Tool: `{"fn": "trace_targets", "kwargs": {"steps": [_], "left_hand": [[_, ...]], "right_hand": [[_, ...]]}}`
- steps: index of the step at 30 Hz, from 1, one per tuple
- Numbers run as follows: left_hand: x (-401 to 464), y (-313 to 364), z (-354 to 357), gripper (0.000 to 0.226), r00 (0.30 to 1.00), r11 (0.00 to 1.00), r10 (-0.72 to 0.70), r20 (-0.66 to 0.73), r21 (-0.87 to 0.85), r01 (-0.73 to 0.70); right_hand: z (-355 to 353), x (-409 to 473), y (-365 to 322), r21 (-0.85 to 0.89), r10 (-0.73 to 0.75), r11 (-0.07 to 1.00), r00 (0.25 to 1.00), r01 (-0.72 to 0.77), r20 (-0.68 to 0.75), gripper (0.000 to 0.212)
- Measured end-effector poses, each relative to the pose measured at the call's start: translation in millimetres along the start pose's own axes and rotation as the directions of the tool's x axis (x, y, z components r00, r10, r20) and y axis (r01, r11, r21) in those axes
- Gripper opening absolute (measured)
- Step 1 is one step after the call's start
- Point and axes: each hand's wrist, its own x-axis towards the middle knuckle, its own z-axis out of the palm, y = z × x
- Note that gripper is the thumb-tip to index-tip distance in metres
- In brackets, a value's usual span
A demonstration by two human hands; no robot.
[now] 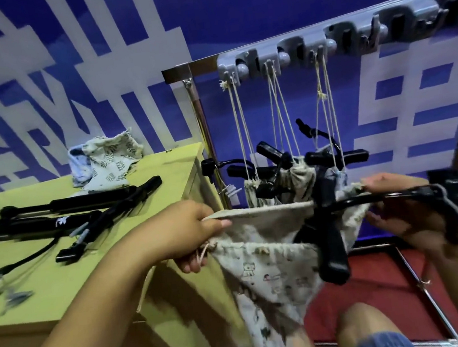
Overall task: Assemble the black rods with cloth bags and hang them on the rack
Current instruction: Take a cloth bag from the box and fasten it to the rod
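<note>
Both hands, left hand [197, 230] and right hand [395, 204], pinch the limp cloth bag [265, 258] mouth at centre frame; rigid black rod [329, 236] slides in, best gripped mid-shaft.

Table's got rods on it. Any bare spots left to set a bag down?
Bare wood on the yellow table along its right edge, between the black rods and the rack pole, and along the near edge below the rods. Crowded: the left half, covered by rods and cables; the spare cloth bags fill the back.
</note>
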Motion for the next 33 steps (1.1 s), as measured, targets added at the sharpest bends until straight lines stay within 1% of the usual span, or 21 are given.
{"fn": "trace_targets", "kwargs": {"steps": [2,3,4,6,7,8,9,11,13,14,16,19,21,22,24,26,27,29,30,32,33], "left_hand": [[1,-2,2,0.032,0.999,0.979,0.031,0.018,-0.204,-0.027],[2,-5,2,0.030,0.998,0.952,0.066,0.001,-0.301,-0.062],[3,-9,0,0.030,0.994,0.906,0.105,-0.008,-0.411,-0.099],[8,-20,-3,0.042,0.983,0.744,0.185,0.002,-0.654,-0.139],[10,-27,-4,0.048,0.976,0.658,0.216,0.011,-0.741,-0.137],[11,-31,-6,0.052,0.970,0.584,0.241,0.017,-0.801,-0.131],[11,-36,-6,0.054,0.969,0.520,0.245,0.010,-0.845,-0.122],[12,-40,-7,0.058,0.974,0.376,0.226,-0.010,-0.922,-0.096],[12,-44,-10,0.056,0.986,0.171,0.165,-0.030,-0.984,-0.059],[12,-45,-11,0.057,0.991,0.069,0.132,-0.028,-0.997,-0.038],[11,-47,-14,0.063,0.995,-0.077,0.098,-0.017,-0.997,-0.010],[12,-45,-10,0.072,0.996,-0.202,0.068,-0.057,-0.978,-0.042],[11,-39,-7,0.082,0.982,-0.255,0.110,-0.152,-0.960,-0.120],[9,-33,-6,0.083,0.967,-0.269,0.140,-0.215,-0.948,-0.172],[-1,-15,-1,0.071,0.907,-0.218,0.229,-0.353,-0.927,-0.306],[-12,12,9,0.056,0.840,-0.070,0.293,-0.456,-0.887,-0.457],[-16,25,15,0.056,0.807,0.014,0.315,-0.500,-0.848,-0.531],[-15,38,23,0.063,0.718,0.112,0.378,-0.584,-0.741,-0.662],[-13,38,24,0.067,0.665,0.148,0.423,-0.616,-0.677,-0.721],[-12,30,20,0.081,0.565,0.234,0.449,-0.693,-0.519,-0.822],[-12,23,17,0.091,0.544,0.280,0.437,-0.717,-0.466,-0.839]], "right_hand": [[-4,1,0,0.096,0.093,0.991,0.994,-0.097,0.051,0.064],[-5,1,-1,0.129,0.142,0.980,0.988,-0.149,0.058,0.069],[-4,1,-4,0.135,0.180,0.973,0.982,-0.186,0.055,0.069],[-1,-1,-10,0.112,0.201,0.973,0.979,-0.203,0.035,0.056],[1,-2,-11,0.101,0.191,0.976,0.981,-0.193,0.034,0.057],[2,-2,-12,0.093,0.184,0.978,0.983,-0.185,0.022,0.063],[3,-2,-10,0.096,0.171,0.980,0.985,-0.172,0.019,0.068],[3,-1,-13,0.116,0.135,0.984,0.991,-0.133,-0.007,0.065],[4,2,-17,0.150,0.115,0.983,0.993,-0.110,-0.029,0.055],[5,3,-19,0.168,0.121,0.980,0.991,-0.111,-0.049,0.054],[4,6,-22,0.210,0.165,0.966,0.985,-0.150,-0.055,0.055],[5,8,-26,0.373,0.216,0.903,0.976,-0.214,0.036,0.053],[10,10,-30,0.449,0.183,0.868,0.977,-0.211,0.106,0.053],[15,10,-33,0.453,0.148,0.869,0.979,-0.197,0.143,0.053],[31,9,-38,0.404,0.067,0.903,0.978,-0.143,0.196,0.047],[52,5,-42,0.261,-0.003,0.963,0.970,-0.062,0.242,0.041],[61,4,-43,0.145,-0.044,0.989,0.967,0.007,0.252,0.038],[73,3,-43,-0.042,-0.154,0.985,0.961,0.168,0.229,0.040],[77,3,-44,-0.080,-0.195,0.973,0.959,0.215,0.208,0.045],[73,8,-50,-0.077,-0.247,0.963,0.959,0.260,0.140,0.056],[68,11,-55,-0.048,-0.261,0.963,0.960,0.266,0.097,0.064]]}}
